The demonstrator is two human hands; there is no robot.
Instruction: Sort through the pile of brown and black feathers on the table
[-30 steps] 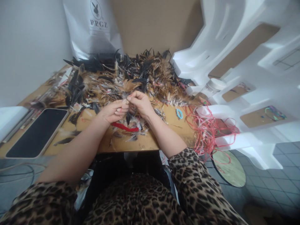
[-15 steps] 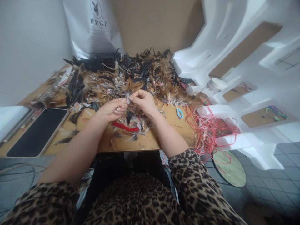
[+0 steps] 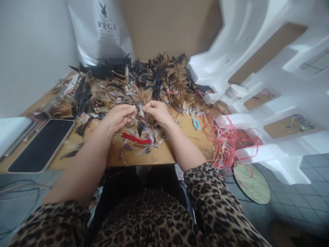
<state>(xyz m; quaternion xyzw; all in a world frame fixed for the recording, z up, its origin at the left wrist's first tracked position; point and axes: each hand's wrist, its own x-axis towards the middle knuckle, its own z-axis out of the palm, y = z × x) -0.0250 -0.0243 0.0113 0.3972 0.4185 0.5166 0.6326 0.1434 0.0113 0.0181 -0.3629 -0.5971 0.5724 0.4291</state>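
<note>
Brown feathers, gathered in one small bunch [image 3: 142, 95], stand upright in front of us, just above the middle of the cardboard-coloured table [image 3: 187, 152], their pale quill ends down between our two hands. Our right hand [image 3: 158, 112] has thumb and forefinger pinched at the base of that bunch. Our left hand [image 3: 118, 117] sits just beside it, a small gap between the two sets of fingertips; its thumb and forefinger are pressed together, seemingly on a thin reddish strand [image 3: 138, 109] that runs toward the quills, though it is too fine for us to follow all the way. Below our hands, near the table's front edge, lies a bundle of red thread [image 3: 136, 138] among loose feather scraps. Behind the bunch we have a broad, tangled heap of black and brown feathers [image 3: 180, 77], reaching back to a white printed bag [image 3: 109, 41]. Well to our left a dark-screened phone [image 3: 42, 145] rests flat. Off to our right lie a small blue ring [image 3: 196, 124] and, farther over, a snarl of pinkish-red string [image 3: 224, 142], which trails across a white moulded frame [image 3: 213, 68] beside a pale-lidded jar [image 3: 235, 92].
</note>
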